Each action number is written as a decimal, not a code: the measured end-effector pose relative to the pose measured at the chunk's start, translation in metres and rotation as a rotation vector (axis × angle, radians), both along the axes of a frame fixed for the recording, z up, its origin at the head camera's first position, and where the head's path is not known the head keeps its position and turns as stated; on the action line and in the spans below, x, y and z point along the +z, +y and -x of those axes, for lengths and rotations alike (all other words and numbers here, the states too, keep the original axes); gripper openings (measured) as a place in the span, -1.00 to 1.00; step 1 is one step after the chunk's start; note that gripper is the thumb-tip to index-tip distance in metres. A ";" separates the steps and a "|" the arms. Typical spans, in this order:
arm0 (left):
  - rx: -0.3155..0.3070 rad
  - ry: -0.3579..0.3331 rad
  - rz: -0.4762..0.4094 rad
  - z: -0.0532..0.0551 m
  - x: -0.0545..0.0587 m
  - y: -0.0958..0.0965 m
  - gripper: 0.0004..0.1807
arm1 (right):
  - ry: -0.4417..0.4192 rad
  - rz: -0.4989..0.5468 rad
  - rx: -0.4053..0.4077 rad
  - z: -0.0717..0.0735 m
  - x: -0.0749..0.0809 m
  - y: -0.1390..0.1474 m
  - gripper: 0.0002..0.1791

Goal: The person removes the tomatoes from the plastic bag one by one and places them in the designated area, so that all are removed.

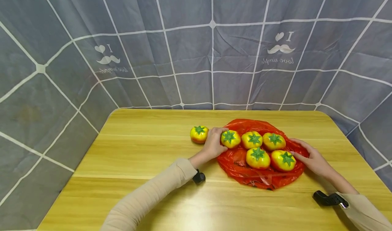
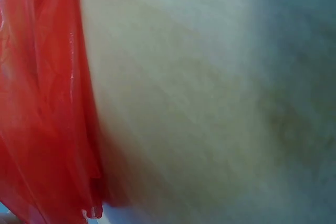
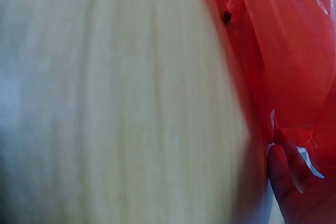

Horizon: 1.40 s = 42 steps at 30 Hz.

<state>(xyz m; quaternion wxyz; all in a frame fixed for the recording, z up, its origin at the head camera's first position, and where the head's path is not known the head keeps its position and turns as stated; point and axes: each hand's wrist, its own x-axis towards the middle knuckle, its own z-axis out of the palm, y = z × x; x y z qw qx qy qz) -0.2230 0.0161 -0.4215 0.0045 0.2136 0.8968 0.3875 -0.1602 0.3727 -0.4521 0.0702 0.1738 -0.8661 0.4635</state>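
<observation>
My left hand grips a yellow-and-red tomato with a green star-shaped top, at the left side of a spread red plastic bag. The thumb is at its near side and the fingers are at its far side. Several similar tomatoes, among them a front right tomato, sit in the bag. My right hand holds the bag's right edge, thumb beside that front tomato. In the right wrist view, fingers show against the red plastic. Left of my left hand, a single tomato lies on the wood.
The wooden table has rounded far corners. Behind it hangs a grey curtain with white lines. Black straps with small devices are worn on both wrists.
</observation>
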 end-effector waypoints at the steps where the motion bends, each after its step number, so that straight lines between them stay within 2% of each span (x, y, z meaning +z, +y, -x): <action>1: 0.003 0.004 0.005 0.000 0.000 0.000 -0.30 | -0.005 0.007 0.004 0.000 0.000 0.000 -0.50; 6: -0.003 0.045 0.017 0.002 0.001 0.001 -0.29 | -0.013 0.020 0.006 0.003 0.002 -0.001 -0.50; 22: 0.022 0.063 -0.002 0.001 0.003 -0.002 -0.28 | 0.010 0.003 0.013 0.002 0.002 -0.003 -0.50; 28: 0.026 0.062 -0.006 0.001 0.003 -0.001 -0.28 | 0.011 -0.035 -0.007 0.002 0.003 -0.002 -0.49; 42: 0.049 0.045 -0.008 -0.007 0.010 0.001 -0.27 | 0.005 -0.017 0.009 -0.002 -0.002 0.001 -0.49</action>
